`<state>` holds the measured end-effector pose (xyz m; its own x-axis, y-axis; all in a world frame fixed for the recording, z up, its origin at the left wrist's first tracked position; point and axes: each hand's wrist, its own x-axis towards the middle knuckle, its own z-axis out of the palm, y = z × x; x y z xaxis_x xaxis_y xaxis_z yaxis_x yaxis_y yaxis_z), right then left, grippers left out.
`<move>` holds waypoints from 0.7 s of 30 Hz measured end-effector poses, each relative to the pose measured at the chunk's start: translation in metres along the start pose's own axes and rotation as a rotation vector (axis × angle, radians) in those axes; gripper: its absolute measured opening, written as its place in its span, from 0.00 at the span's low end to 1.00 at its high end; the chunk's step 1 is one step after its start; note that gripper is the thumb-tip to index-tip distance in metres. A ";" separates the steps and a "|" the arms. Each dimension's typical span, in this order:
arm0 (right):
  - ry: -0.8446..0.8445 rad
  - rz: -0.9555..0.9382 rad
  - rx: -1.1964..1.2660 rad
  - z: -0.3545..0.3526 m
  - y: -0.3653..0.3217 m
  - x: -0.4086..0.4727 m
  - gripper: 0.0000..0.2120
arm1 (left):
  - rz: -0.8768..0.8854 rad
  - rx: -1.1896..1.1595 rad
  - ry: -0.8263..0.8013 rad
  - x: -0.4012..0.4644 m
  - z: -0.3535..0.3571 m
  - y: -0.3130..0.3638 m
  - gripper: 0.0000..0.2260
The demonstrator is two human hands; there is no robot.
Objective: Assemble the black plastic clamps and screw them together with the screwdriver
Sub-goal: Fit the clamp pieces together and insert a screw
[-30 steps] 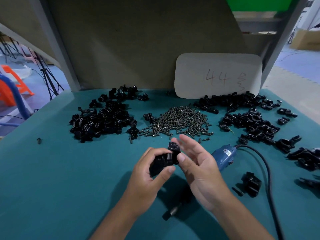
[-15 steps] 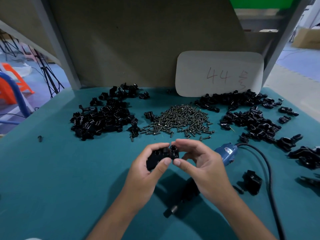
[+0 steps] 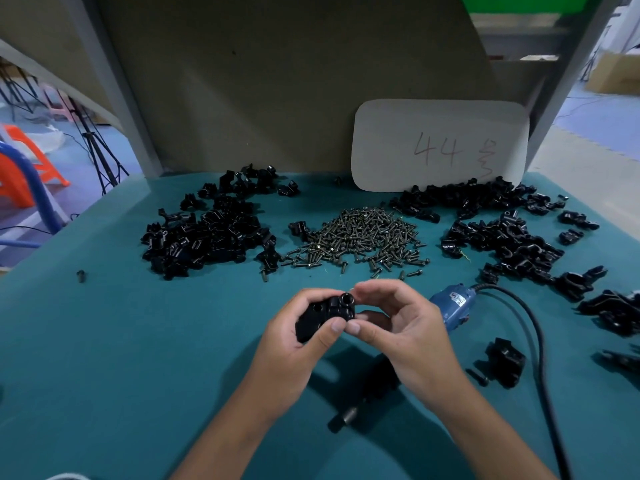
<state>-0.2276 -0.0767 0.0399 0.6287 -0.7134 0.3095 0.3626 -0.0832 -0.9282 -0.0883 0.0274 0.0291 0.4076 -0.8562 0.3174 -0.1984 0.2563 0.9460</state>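
Both hands gripped the clamp (image 3: 325, 315) above the bench, left hand (image 3: 294, 344) cradling, right hand (image 3: 398, 327) apparently pinching its end, mating halves; next came a screw (image 3: 360, 237) from beyond, then the screwdriver (image 3: 450, 304) beside the right hand.

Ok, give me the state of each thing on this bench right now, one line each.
Black plastic clamp: held off the table by both hands.
Left hand: grips the clamp.
Right hand: pinches the clamp's end.
Blue corded electric screwdriver: lying on the table, unheld.
Heap of metal screws: loose.
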 end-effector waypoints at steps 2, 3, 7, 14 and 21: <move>0.006 0.012 0.001 0.000 -0.001 0.000 0.20 | 0.002 0.003 0.002 0.000 0.000 0.000 0.11; 0.006 0.016 0.000 0.000 -0.002 -0.001 0.20 | 0.002 0.003 0.003 0.000 0.000 0.000 0.11; -0.012 0.023 -0.023 -0.001 -0.005 -0.002 0.20 | 0.004 0.032 0.009 0.000 0.001 -0.001 0.11; -0.046 0.022 -0.059 -0.002 -0.003 0.000 0.19 | 0.028 0.035 0.047 -0.001 0.002 -0.004 0.10; 0.105 -0.132 -0.769 -0.031 -0.020 0.050 0.04 | -0.053 -0.127 0.166 0.006 -0.003 -0.010 0.09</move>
<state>-0.2251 -0.1324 0.0677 0.5310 -0.7230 0.4419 -0.1720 -0.6026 -0.7793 -0.0813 0.0213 0.0219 0.5580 -0.7868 0.2637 -0.0630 0.2767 0.9589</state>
